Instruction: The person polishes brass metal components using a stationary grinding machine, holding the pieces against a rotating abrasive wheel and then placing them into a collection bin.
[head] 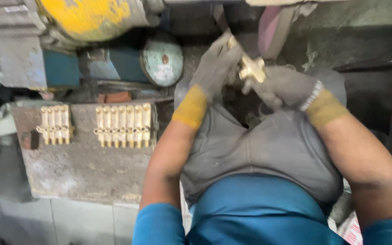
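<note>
Both my hands wear grey work gloves with yellow cuffs. My left hand (216,63) and my right hand (282,86) grip one brass fitting (252,69) between them, close under a pinkish grinding wheel (272,28) at the top. The fitting is cross-shaped and shiny. A grey cloth (250,149) covers my lap beneath the hands.
On a dusty grey block (78,172) at left lie two rows of brass fittings, a short one (55,124) and a longer one (123,125). A yellow motor housing (87,16) and a round greenish disc (162,59) sit behind it.
</note>
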